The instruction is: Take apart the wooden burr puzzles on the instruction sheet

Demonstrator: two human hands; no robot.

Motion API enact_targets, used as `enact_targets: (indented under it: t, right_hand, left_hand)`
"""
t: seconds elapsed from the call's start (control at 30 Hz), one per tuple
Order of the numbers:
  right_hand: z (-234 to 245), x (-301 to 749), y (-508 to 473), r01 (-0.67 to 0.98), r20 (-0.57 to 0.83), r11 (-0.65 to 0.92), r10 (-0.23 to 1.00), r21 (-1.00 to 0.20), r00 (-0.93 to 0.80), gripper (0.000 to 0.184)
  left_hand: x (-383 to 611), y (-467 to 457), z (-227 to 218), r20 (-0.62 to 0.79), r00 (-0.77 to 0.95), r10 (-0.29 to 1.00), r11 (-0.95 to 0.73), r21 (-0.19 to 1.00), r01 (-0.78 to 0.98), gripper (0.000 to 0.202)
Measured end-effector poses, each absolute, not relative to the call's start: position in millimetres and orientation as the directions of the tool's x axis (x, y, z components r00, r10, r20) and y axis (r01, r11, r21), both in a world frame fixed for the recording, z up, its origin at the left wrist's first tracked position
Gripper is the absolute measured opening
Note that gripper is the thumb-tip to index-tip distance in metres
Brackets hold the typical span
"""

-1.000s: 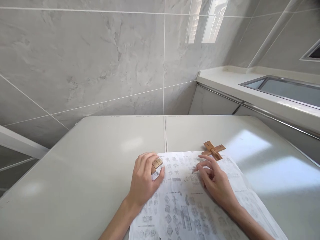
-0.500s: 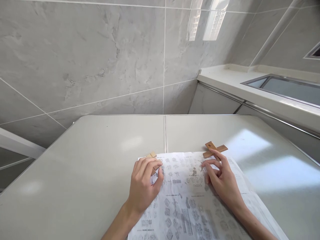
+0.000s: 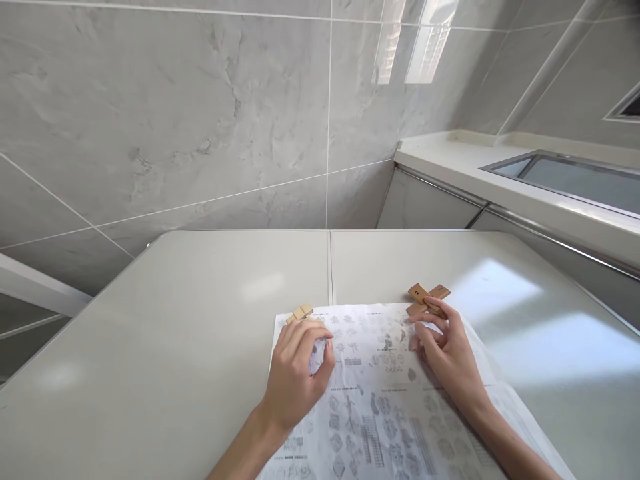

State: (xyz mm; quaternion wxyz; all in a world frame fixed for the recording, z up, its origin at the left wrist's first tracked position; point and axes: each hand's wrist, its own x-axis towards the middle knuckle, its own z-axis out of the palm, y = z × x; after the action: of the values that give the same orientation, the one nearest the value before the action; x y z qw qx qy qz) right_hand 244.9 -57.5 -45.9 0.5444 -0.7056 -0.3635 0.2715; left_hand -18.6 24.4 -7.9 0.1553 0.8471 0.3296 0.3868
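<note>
A printed instruction sheet (image 3: pixel 370 400) with small drawings lies under both hands. My left hand (image 3: pixel 300 367) hovers over its left side, fingers curved and thumb apart, with nothing visible between them. Just beyond its knuckles sit notched wooden puzzle pieces (image 3: pixel 301 312), partly hidden by the fingers. My right hand (image 3: pixel 450 363) is at the sheet's upper right, its index finger reaching to crossed wooden pieces (image 3: pixel 419 293), one marked "2". The other fingers are loosely bent and apart, gripping nothing that I can see.
The sheet rests on a pale table (image 3: pixel 175 347) with a seam down its middle. A grey tiled wall (image 3: pixel 200 120) stands behind. To the right is a white counter (image 3: pixel 450 150) with an inset sink (image 3: pixel 575 177).
My left hand has drawn back slightly toward me, uncovering more of the wooden pieces; the piece seen by its fingers no longer shows there. The crossed pieces at right have shifted slightly under my right fingertip.
</note>
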Motion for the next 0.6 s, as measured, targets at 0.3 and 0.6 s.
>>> enact_targets:
  t: [0.3, 0.6]
  right_hand:
    - [-45.9, 243.3, -57.1, 0.224, 0.063, -0.084, 0.814, -0.971, 0.577, 0.03]
    - [-35.4, 231.7, -62.2, 0.233, 0.066, -0.068, 0.85, -0.97, 0.522, 0.021]
  left_hand:
    - [-16.3, 20.8, -10.4, 0.498, 0.571, 0.653, -0.749, 0.54, 0.384, 0.016]
    - [-13.7, 17.6, -9.1, 0.479, 0.686, 0.548, -0.816, 0.486, 0.313, 0.023]
